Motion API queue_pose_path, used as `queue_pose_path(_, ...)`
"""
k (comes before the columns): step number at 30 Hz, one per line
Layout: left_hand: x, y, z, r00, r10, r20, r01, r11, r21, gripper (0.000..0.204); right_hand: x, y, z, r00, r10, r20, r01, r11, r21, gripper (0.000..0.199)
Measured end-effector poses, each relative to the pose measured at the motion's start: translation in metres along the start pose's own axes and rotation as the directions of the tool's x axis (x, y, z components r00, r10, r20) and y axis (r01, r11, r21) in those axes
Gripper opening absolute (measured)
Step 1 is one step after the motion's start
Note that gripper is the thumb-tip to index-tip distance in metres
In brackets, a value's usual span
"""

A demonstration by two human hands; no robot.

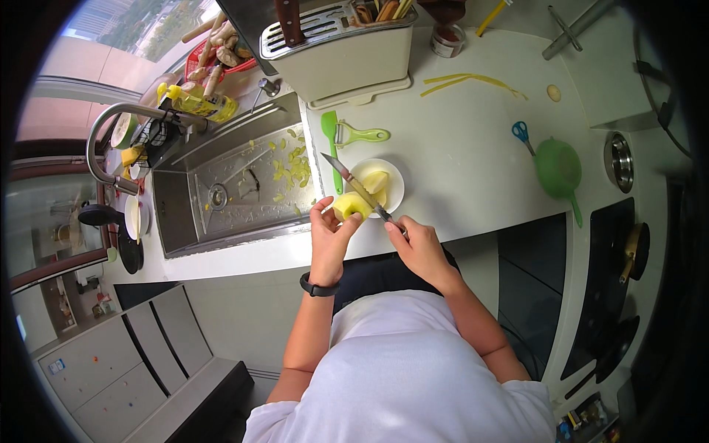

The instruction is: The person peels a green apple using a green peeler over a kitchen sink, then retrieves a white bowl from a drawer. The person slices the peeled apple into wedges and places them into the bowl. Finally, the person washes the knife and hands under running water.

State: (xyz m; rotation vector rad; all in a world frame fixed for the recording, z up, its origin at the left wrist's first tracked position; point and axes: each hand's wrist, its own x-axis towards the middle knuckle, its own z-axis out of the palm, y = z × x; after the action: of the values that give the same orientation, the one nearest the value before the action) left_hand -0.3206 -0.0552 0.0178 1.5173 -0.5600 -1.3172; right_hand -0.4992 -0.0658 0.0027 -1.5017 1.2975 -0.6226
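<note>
My left hand is closed around a peeled, pale yellow apple with a notch in its near side. My right hand grips the handle of a knife; its blade slants up and left, against or just above the apple's right side. Just beyond sits a white bowl with cut apple pieces in it. A light green peeler and a green spatula lie on the counter behind the bowl. Light green peelings are scattered in the sink.
To the left is the steel sink with its curved faucet. A cream knife block stands at the back. A green strainer, blue scissors and yellow strips lie on the right counter, before a black cooktop.
</note>
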Motion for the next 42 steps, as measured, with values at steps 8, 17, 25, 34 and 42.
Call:
queue_pose_path(8, -0.002, -0.002, 0.0, 1.0, 0.006, -0.017, -0.007, 0.998, -0.066, 0.062, -0.007, -0.009, 0.002, 0.999, -0.017, -0.04, 0.015, 0.999, -0.052, 0.03)
queue_pose_path(17, -0.005, -0.004, 0.001, 0.998, 0.065, -0.019, -0.067, 0.995, -0.077, 0.06, -0.011, -0.017, 0.001, 0.997, 0.046, 0.055, -0.052, 0.993, 0.104, 0.031)
queue_pose_path(25, -0.007, -0.006, -0.003, 0.997, 0.081, 0.015, -0.08, 0.996, -0.038, 0.055, -0.009, -0.019, -0.014, 0.938, 0.112, 0.329, -0.215, 0.931, 0.295, 0.036)
queue_pose_path(34, -0.005, -0.009, -0.007, 0.989, 0.126, 0.076, -0.127, 0.992, 0.007, 0.057, -0.013, -0.028, -0.024, 0.899, 0.162, 0.407, -0.305, 0.898, 0.316, 0.038)
queue_pose_path(42, -0.001, -0.01, -0.008, 0.984, 0.145, 0.1, -0.146, 0.989, 0.001, 0.059, -0.016, -0.025, -0.022, 0.906, 0.147, 0.396, -0.293, 0.895, 0.338, 0.039)
